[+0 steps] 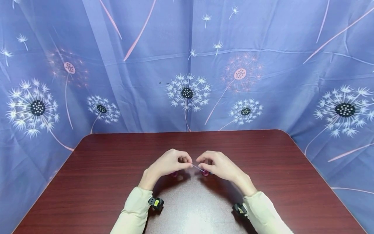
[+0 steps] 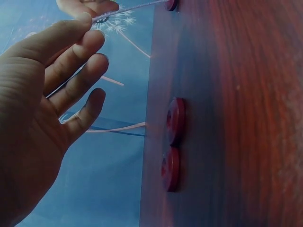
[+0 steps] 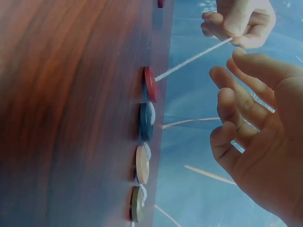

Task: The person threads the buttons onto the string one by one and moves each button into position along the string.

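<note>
Between thumb and index finger, my left hand (image 1: pixel 172 161) pinches the end of a pale string (image 3: pixel 194 57). The string slants down, taut, to a red button (image 3: pixel 150 84) near the table top. Beyond that button, a dark blue button (image 3: pixel 146 122), a tan button (image 3: pixel 142 164) and an olive button (image 3: pixel 137 204) are strung in a row. My right hand (image 1: pixel 220 165) hovers above the row with loosely bent fingers, close to the string and holding nothing. Below my left hand lie two separate dark red buttons (image 2: pixel 176 122), side by side.
The reddish-brown wooden table (image 1: pixel 117 156) has rounded far corners. Behind it and on both sides hangs a blue cloth (image 1: pixel 146 97) with dandelion prints. Each wrist wears a black strapped device (image 1: pixel 156 203).
</note>
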Tool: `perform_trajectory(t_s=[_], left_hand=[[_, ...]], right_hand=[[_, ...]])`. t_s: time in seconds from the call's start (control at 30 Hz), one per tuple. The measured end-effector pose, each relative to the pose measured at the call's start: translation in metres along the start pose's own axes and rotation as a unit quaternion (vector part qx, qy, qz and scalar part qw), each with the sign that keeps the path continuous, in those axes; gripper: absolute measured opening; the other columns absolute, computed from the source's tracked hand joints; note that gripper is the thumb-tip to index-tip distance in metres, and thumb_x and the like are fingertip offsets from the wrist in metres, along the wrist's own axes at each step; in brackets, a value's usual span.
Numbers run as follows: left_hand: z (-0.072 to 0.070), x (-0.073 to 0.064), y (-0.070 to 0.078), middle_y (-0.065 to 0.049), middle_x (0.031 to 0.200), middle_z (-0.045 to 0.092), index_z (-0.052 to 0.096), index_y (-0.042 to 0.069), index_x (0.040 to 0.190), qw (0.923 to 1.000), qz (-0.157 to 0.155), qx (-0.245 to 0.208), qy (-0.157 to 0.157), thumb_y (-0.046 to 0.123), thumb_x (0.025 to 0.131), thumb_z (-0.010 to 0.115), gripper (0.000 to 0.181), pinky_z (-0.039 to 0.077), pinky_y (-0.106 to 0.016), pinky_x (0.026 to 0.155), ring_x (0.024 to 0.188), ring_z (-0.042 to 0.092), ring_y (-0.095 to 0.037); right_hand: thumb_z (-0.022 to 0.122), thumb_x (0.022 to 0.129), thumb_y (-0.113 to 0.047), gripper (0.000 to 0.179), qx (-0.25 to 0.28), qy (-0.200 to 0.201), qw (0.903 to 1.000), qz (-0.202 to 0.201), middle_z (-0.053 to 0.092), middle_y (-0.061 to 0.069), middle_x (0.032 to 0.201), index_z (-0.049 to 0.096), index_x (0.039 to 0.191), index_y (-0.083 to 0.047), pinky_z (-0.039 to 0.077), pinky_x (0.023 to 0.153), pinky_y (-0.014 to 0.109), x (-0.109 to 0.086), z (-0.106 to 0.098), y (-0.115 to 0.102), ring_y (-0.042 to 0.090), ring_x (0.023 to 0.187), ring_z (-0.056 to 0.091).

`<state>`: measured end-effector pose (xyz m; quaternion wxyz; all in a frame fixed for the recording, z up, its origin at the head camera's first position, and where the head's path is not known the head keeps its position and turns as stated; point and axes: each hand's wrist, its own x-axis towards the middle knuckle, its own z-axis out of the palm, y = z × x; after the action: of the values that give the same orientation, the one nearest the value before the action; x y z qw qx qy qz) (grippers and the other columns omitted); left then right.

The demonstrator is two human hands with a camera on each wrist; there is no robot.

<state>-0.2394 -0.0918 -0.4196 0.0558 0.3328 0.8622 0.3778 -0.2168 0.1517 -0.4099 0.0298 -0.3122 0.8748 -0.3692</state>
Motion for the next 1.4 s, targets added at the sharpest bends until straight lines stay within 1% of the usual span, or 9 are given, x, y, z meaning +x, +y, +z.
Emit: perform_trajectory(t_s=[0.17, 0.3, 0.4, 0.6, 0.73, 0.9, 1.0, 1.2, 1.4], left_hand=[[-0.001, 0.0, 0.0, 0.015, 0.075, 0.068, 0.073, 0.021, 0.09, 0.9999, 0.011, 0.01, 0.005, 0.03, 0.091, 0.072, 0.009, 0.049, -0.021, 0.059, 0.063, 0.059, 0.0], [-0.001, 0.001, 0.001, 0.016, 0.076, 0.068, 0.074, 0.021, 0.091, 0.9998, 0.016, 0.014, 0.006, 0.031, 0.091, 0.072, 0.01, 0.05, -0.021, 0.061, 0.064, 0.059, 0.001], [0.0, 0.001, 0.002, 0.016, 0.076, 0.069, 0.074, 0.021, 0.092, 0.9996, 0.023, 0.016, 0.008, 0.031, 0.091, 0.072, 0.011, 0.05, -0.021, 0.06, 0.063, 0.059, 0.001], [0.0, 0.0, 0.005, 0.014, 0.076, 0.07, 0.074, 0.021, 0.092, 0.999, 0.038, 0.017, 0.015, 0.029, 0.09, 0.074, 0.008, 0.049, -0.02, 0.061, 0.065, 0.058, 0.002], [0.001, 0.0, 0.006, 0.013, 0.077, 0.071, 0.074, 0.021, 0.092, 0.9991, 0.037, 0.017, 0.014, 0.029, 0.089, 0.074, 0.008, 0.05, -0.02, 0.062, 0.066, 0.059, 0.002], [0.001, 0.001, 0.004, 0.015, 0.076, 0.069, 0.074, 0.022, 0.09, 0.9993, 0.029, 0.022, 0.013, 0.031, 0.09, 0.073, 0.009, 0.049, -0.021, 0.061, 0.064, 0.058, 0.001], [0.002, 0.001, 0.002, 0.016, 0.075, 0.068, 0.074, 0.022, 0.089, 0.9994, 0.024, 0.021, 0.011, 0.03, 0.09, 0.073, 0.008, 0.049, -0.022, 0.062, 0.065, 0.058, 0.001], [0.0, 0.001, 0.002, 0.016, 0.078, 0.069, 0.074, 0.023, 0.093, 0.9999, 0.011, 0.008, 0.001, 0.028, 0.089, 0.074, 0.006, 0.051, -0.021, 0.064, 0.069, 0.061, 0.0], [-0.003, -0.001, -0.005, 0.014, 0.089, 0.07, 0.073, 0.018, 0.103, 0.9998, -0.013, -0.009, -0.014, 0.026, 0.086, 0.079, 0.02, 0.055, -0.028, 0.077, 0.083, 0.066, -0.005]], right_hand=[[0.067, 0.094, -0.02, 0.019, 0.015, -0.006, 0.9998, 0.007, 0.072, 0.005, 0.083, 0.071, 0.112, -0.013, 0.05, 0.061, 0.022, 0.001, 0.005, -0.001, 0.023, 0.066, 0.069], [0.067, 0.094, -0.02, 0.017, 0.026, -0.011, 0.9994, 0.019, 0.072, 0.009, 0.079, 0.071, 0.111, -0.015, 0.05, 0.06, 0.022, 0.002, 0.008, -0.002, 0.024, 0.066, 0.068], [0.068, 0.094, -0.02, 0.016, 0.029, -0.015, 0.9992, 0.021, 0.072, 0.008, 0.08, 0.071, 0.109, -0.018, 0.051, 0.058, 0.023, 0.003, 0.011, -0.003, 0.023, 0.064, 0.067], [0.068, 0.094, -0.018, 0.014, 0.029, -0.016, 0.9994, 0.012, 0.072, 0.008, 0.084, 0.072, 0.108, -0.019, 0.05, 0.056, 0.023, 0.003, 0.014, -0.002, 0.012, 0.06, 0.063], [0.067, 0.094, -0.015, 0.012, 0.031, -0.005, 0.9994, 0.011, 0.071, 0.008, 0.081, 0.072, 0.104, -0.018, 0.049, 0.055, 0.021, 0.004, 0.015, -0.001, 0.01, 0.059, 0.061], [0.067, 0.094, -0.013, 0.009, 0.04, 0.011, 0.999, 0.013, 0.071, 0.009, 0.082, 0.072, 0.1, -0.017, 0.052, 0.054, 0.023, 0.004, 0.014, -0.001, 0.023, 0.059, 0.066], [0.067, 0.094, -0.014, 0.008, 0.037, 0.017, 0.9991, 0.011, 0.072, 0.009, 0.083, 0.072, 0.099, -0.017, 0.052, 0.054, 0.024, 0.003, 0.013, -0.001, 0.026, 0.06, 0.067], [0.068, 0.094, -0.017, 0.007, 0.023, 0.024, 0.9994, 0.005, 0.072, 0.008, 0.083, 0.072, 0.099, -0.016, 0.051, 0.055, 0.022, 0.003, 0.013, -0.002, 0.025, 0.06, 0.067], [0.068, 0.094, -0.018, 0.009, 0.013, 0.027, 0.9995, 0.008, 0.071, 0.006, 0.083, 0.073, 0.1, -0.014, 0.051, 0.054, 0.022, 0.004, 0.013, -0.001, 0.022, 0.061, 0.067]])
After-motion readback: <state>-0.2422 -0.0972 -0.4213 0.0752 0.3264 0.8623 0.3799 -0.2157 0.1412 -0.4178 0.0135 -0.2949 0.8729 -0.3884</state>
